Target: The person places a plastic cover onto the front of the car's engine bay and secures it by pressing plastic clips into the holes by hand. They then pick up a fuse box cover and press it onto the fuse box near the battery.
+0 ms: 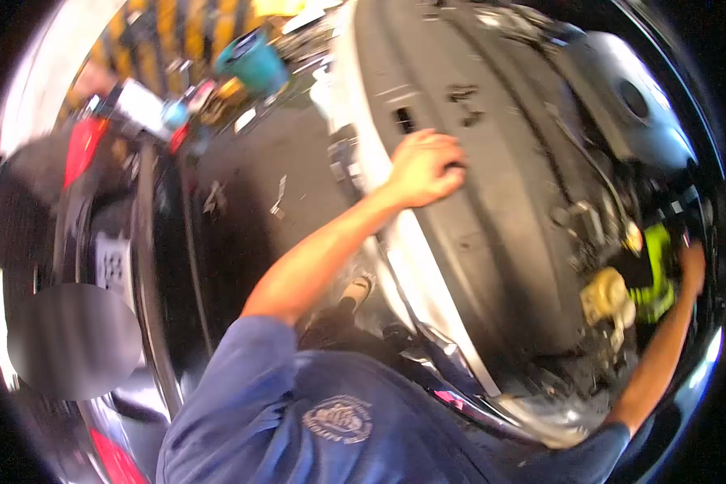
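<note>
Two hands at an open engine bay — work under way, nothing visibly removed yet.
Left hand (424,168) curled, braced on the grey front panel (492,202); right hand (690,266) closed on a yellow-green part (658,274) deep in the bay — grip partly hidden.

A teal bucket (254,60) stands on the dark floor (282,161) near the yellow-and-black striped barrier (177,24). Small bits of scrap (278,198) lie scattered on that floor, and a red-and-white machine (117,117) sits at its left edge.
</note>
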The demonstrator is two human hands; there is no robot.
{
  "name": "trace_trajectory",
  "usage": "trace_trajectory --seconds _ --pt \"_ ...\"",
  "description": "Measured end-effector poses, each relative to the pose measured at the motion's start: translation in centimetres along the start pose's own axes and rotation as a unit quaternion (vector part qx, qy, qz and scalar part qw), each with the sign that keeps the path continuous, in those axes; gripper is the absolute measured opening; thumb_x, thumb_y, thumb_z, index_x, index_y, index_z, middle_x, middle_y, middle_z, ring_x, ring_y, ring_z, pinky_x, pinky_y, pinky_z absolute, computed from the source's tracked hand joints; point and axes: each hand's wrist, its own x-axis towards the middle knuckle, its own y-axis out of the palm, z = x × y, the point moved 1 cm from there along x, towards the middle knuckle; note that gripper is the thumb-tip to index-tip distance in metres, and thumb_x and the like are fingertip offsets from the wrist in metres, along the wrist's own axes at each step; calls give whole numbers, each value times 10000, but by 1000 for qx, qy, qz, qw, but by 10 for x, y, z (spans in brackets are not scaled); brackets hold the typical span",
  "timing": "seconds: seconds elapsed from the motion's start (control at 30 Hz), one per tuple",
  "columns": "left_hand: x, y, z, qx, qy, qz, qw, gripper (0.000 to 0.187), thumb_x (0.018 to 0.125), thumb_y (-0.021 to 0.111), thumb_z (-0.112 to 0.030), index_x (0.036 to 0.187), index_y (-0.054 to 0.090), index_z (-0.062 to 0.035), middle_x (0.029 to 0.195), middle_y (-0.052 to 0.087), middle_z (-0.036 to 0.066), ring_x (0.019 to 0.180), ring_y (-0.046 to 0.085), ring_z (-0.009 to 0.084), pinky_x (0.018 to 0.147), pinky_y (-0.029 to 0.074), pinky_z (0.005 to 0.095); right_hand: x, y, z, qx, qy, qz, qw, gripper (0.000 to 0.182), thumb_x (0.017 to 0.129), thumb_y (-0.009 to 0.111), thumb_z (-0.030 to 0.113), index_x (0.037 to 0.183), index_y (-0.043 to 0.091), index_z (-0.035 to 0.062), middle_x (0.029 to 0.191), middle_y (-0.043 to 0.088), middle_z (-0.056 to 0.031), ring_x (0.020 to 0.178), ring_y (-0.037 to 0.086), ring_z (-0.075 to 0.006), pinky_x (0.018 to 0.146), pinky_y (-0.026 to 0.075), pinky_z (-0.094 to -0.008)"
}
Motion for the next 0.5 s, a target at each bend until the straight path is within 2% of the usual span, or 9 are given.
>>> trace_trajectory --seconds 0.03,0.1,0.13,0.2,0.27,0.33,0.43,0.5 --pt "0 -4 -1 -20 -33 16 999 301 828 606 -297 1013 736 -98 1148 723 95 1259 606 285 1133 373 542 23 14 -24 -70 -86 -9 994 512 990 548 467 1255 646 40 1115 663 -304 1014 642 -452 825 514 -548" --pt "-5 4 7 -32 -39 -12 999 277 833 615 -301 987 744 -112 1141 729 72 1260 606 269 1152 359 540 62 35 -61 -217 -251 -67 941 560 1013 533 501 1279 674 29 901 698 -282 751 676 -406 657 508 -541" --pt "-5 3 7 -44 -47 -20 998 256 836 619 -292 971 746 -114 1137 731 71 1254 609 259 1161 353 530 61 18 -64 -196 -226 -57 953 547 1009 537 495 1258 674 27 896 693 -271 745 670 -396 654 505 -532" --pt "-8 3 10 -53 -44 -35 997 251 836 624 -293 963 745 -113 1117 733 74 1238 616 260 1155 361 517 34 -17 -37 -107 -111 -42 987 522 1002 547 483 1216 674 23 884 685 -251 733 657 -377 647 500 -512" --pt "-6 0 11 -63 -43 -34 997 260 836 619 -297 954 743 -100 1108 731 88 1225 621 269 1150 367 514 13 -48 -18 -46 -53 -55 996 499 995 556 470 1174 674 19 873 677 -230 722 645 -357 640 495 -493" --pt "-6 -3 10 -65 -45 -31 996 269 837 613 -295 946 740 -85 1105 729 106 1216 623 279 1146 370 512 -11 -77 4 13 -27 -81 996 478 987 565 458 1132 674 16 862 669 -210 710 633 -338 633 490 -473" --pt "-5 -9 15 -97 -40 31 994 296 839 602 -290 992 723 -67 1107 716 133 1194 625 296 1158 356 522 -58 -131 45 113 -9 -138 984 450 976 578 440 1070 674 10 845 656 -179 693 614 -309 622 482 -444" --pt "-8 -8 16 -154 -40 -23 987 318 838 603 -287 1032 711 -60 1093 703 138 1193 612 305 1162 352 533 -101 -171 80 190 -4 -181 965 434 969 588 427 1028 674 6 834 648 -158 682 602 -289 615 477 -425"
